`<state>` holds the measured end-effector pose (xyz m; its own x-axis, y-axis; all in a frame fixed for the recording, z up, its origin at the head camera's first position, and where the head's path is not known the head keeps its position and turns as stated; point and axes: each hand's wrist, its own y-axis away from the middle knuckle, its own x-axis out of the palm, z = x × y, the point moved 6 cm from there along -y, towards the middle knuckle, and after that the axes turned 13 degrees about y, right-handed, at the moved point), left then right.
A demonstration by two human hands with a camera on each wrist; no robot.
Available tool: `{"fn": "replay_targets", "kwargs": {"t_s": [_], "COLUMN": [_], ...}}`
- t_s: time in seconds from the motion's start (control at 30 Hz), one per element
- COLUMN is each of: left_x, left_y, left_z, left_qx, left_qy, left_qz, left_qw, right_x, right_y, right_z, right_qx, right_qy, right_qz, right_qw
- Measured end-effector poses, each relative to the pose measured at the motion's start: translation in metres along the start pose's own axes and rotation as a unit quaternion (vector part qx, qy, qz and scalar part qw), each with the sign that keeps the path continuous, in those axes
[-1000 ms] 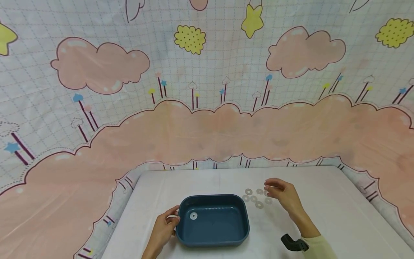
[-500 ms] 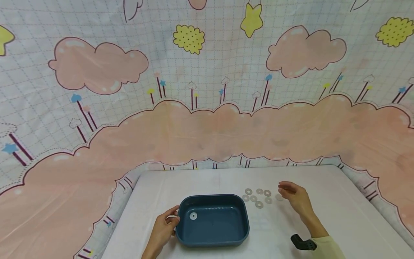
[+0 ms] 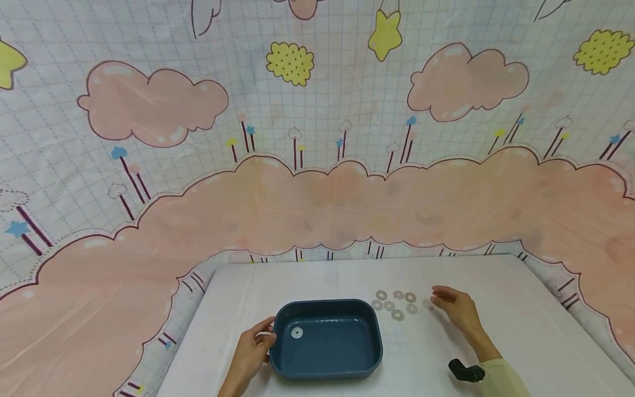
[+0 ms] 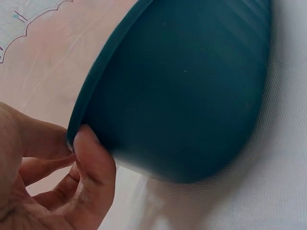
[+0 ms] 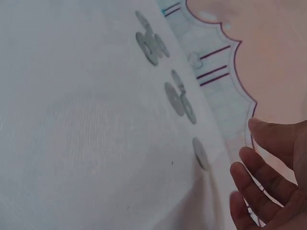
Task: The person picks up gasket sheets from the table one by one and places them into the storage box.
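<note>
My left hand pinches the left rim of a dark blue rectangular basin. In the left wrist view, the thumb presses the outer wall of the basin just under the rim and the forefinger lies along its edge. One pale washer lies inside, toward the upper left. My right hand hovers beside a lone grey washer, its fingertips close to it. The right wrist view shows that hand with fingers parted and nothing between them, near the closest washer.
Several grey washers, among them one at the front, lie loose right of the basin. A white cloth covers the table. Behind it hangs a curtain printed with clouds and stars.
My right hand has moved right from over the washer group, uncovering a washer at the group's right edge and another farther right, then dipped slightly. The left hand and basin have stayed put.
</note>
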<state>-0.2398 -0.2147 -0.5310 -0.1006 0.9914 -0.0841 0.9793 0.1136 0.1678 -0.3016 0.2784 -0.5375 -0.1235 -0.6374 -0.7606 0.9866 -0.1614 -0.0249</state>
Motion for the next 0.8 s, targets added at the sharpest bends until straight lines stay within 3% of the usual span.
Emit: {"fn": "replay_targets", "kwargs": {"t_s": [0.57, 0.8], "left_x": [0.0, 0.0], "left_y": [0.0, 0.0], "left_z": [0.001, 0.001], "left_qx": [0.01, 0.006], "left_qy": [-0.004, -0.006], "left_qz": [0.002, -0.001], "left_qw": [0.9999, 1.0], "right_x": [0.014, 0.021], "right_y": [-0.013, -0.015], "right_z": [-0.015, -0.015], "right_qx": [-0.011, -0.019], "right_qy": [0.033, 0.082], "right_qz": [0.028, 0.05], "right_qw": [0.999, 0.9952]}}
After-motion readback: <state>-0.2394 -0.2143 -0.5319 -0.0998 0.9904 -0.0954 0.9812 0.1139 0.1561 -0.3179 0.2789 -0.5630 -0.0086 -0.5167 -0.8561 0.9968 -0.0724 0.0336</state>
